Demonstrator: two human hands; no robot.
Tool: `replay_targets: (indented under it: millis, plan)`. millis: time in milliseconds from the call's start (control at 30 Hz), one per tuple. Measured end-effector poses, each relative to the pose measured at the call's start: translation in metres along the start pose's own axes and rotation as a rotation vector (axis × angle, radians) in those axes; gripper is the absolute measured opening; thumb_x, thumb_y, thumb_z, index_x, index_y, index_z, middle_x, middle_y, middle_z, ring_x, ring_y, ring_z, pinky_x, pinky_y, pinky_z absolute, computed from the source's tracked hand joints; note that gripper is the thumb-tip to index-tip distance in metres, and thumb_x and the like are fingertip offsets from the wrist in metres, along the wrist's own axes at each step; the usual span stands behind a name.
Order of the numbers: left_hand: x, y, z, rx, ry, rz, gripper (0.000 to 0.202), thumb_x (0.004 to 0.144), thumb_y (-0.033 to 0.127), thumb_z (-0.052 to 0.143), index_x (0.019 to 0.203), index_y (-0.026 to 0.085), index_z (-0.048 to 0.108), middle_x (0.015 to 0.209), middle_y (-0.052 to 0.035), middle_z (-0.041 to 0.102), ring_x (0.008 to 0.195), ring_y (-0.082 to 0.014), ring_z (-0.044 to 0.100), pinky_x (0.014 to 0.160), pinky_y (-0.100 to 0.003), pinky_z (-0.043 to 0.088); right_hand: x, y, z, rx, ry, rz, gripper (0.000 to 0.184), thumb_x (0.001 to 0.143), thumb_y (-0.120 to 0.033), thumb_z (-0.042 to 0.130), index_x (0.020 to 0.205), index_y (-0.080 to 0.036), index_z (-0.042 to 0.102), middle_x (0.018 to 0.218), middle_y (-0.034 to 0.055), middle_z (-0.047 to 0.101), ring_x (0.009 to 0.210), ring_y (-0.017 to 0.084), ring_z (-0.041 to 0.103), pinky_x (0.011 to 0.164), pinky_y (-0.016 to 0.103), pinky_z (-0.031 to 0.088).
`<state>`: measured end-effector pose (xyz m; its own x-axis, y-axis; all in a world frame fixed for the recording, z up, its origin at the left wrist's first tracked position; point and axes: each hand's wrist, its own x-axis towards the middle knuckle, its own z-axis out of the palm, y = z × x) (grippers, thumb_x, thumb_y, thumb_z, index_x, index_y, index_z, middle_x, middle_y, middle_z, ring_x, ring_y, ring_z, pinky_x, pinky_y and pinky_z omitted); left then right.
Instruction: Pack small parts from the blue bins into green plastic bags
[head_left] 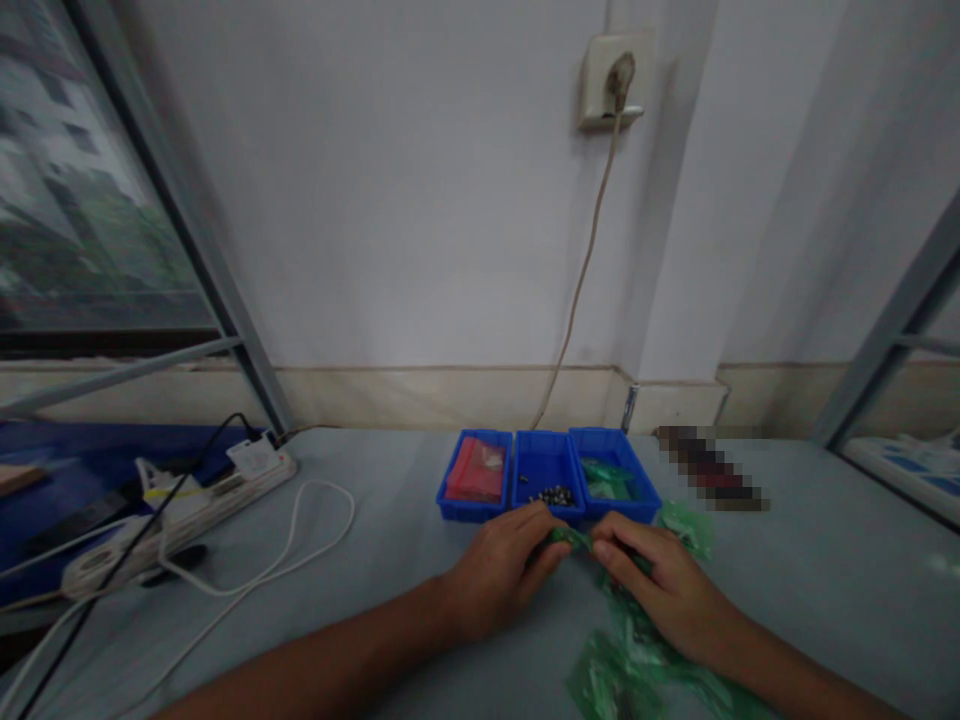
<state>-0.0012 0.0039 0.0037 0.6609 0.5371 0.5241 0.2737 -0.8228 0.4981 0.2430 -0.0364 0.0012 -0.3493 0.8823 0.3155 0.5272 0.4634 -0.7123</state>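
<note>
At the far left of the table [825,570] a white power strip [225,490] lies with a black cable and a looping white cord [300,530] trailing toward the near edge, well apart from the hands. Further right, three blue trays stand side by side against one another: the first tray [475,475] holds red bags, the middle tray [547,475] holds small dark metal pieces, and the third tray [615,472] holds green bags. Just in front of the middle tray, the left hand [499,570] and the right hand [664,580] meet, each with fingertips pressed together on an end of a small green bag [574,540] held between them just above the table. More green bags [637,660] lie loose under and beside the right wrist, and one [686,525] rests by the third tray's corner. A wall socket [611,85] with a plugged cord hangs above. Nothing stands between the hands and the trays.
</note>
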Motion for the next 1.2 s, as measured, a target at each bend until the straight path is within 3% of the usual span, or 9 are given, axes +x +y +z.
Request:
replay_targets:
  millis: [1200]
  plan:
    - [-0.0008,0.0021,-0.0019,0.039,-0.058,0.03,0.018,0.111,0.028,0.052,0.113,0.018,0.066,0.097,-0.0065,0.069,0.087,-0.02,0.067,0.079,-0.028,0.054,0.0009,-0.0012,0.0003,-0.014,0.018,-0.02,0.045,0.114,-0.05,0.047,0.081,-0.023,0.061,0.069,-0.0039,0.057,0.064,0.017,0.057,0.065,0.029,0.041]
